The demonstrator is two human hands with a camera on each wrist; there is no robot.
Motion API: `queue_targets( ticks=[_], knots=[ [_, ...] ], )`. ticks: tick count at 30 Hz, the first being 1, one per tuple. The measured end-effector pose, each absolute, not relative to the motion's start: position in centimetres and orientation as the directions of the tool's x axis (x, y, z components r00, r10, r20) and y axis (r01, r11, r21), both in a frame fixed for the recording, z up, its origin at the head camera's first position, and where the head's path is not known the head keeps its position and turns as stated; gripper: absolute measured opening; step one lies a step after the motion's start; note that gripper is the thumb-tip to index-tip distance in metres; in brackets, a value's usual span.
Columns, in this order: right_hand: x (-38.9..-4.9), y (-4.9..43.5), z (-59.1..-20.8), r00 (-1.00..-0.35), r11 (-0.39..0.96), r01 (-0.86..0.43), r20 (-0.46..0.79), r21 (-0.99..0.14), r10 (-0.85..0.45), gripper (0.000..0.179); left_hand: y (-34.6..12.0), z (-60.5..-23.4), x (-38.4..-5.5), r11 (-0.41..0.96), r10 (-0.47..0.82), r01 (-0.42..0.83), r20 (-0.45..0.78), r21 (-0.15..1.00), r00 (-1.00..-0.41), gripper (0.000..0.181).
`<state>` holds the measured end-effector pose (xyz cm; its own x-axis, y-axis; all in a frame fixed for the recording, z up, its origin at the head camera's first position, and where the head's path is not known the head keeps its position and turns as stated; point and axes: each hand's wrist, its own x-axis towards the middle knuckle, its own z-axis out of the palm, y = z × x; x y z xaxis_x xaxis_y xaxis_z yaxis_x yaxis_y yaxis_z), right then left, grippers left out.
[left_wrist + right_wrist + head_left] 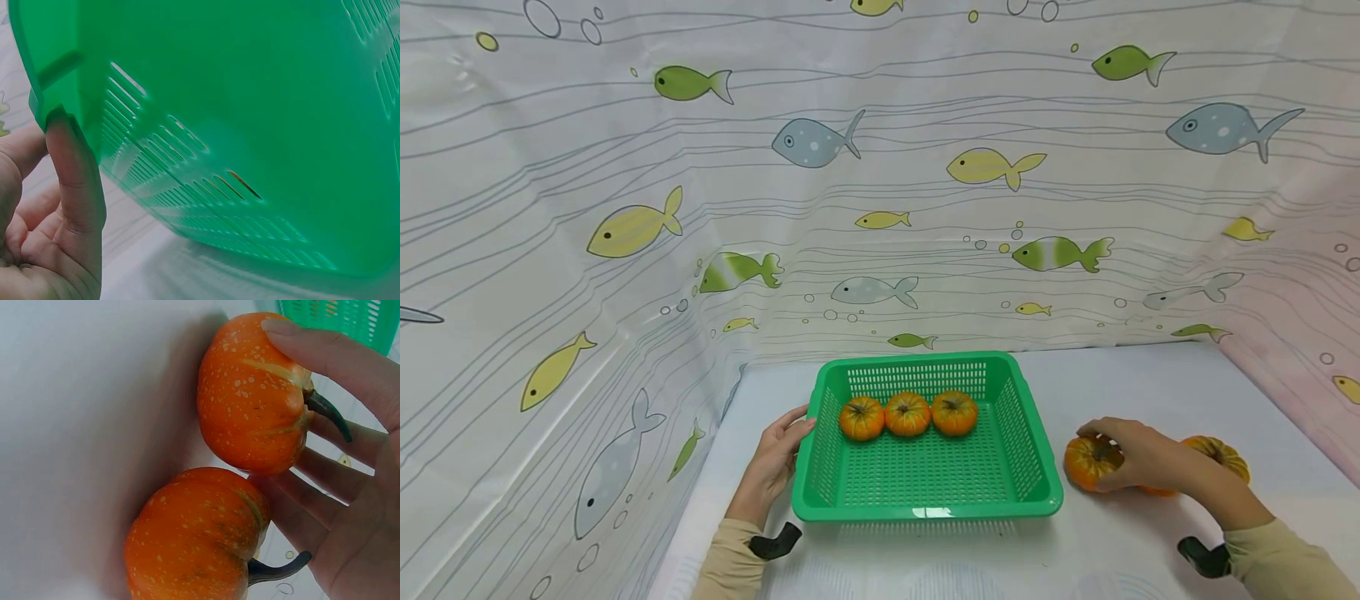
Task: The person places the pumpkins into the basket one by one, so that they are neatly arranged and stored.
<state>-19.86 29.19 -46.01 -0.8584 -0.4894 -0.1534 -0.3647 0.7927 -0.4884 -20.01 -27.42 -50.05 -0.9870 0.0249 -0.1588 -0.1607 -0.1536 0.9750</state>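
A green plastic basket [925,512] stands on the table, three small orange pumpkins [907,414] in a row along its far side. My left hand [775,457] holds the basket's left rim, the thumb and fingers at the edge in the left wrist view. To the right of the basket, my right hand [1138,454] grips a small pumpkin [253,394] with thumb and fingers on opposite sides. That pumpkin has a dark curved stem. Close beside it lies another pumpkin [194,537], partly hidden by the hand in the head view.
A further pumpkin [1221,454] shows behind the right wrist. White sheeting [880,183] with printed fish rises behind and to the left of the table, and a pinkish side [1311,333] rises at the right.
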Motion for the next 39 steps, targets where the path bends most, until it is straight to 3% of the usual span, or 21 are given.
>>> queue_targets(
  ticks=[17,39],
  knots=[
    [-20.0,29.0,-46.2,-0.864,0.773,-0.4,-0.079,-0.491,-0.497,0.075,-27.6,-50.3,-20.1,-0.144,0.047,-0.147,-0.142,0.979,-0.989,0.055],
    [-20.4,28.8,-43.0,-0.865,0.743,-0.452,0.041,-0.494,-0.499,0.072,-27.5,-50.1,-20.2,-0.152,0.036,-0.179,-0.176,0.972,-0.984,0.056]
  ],
)
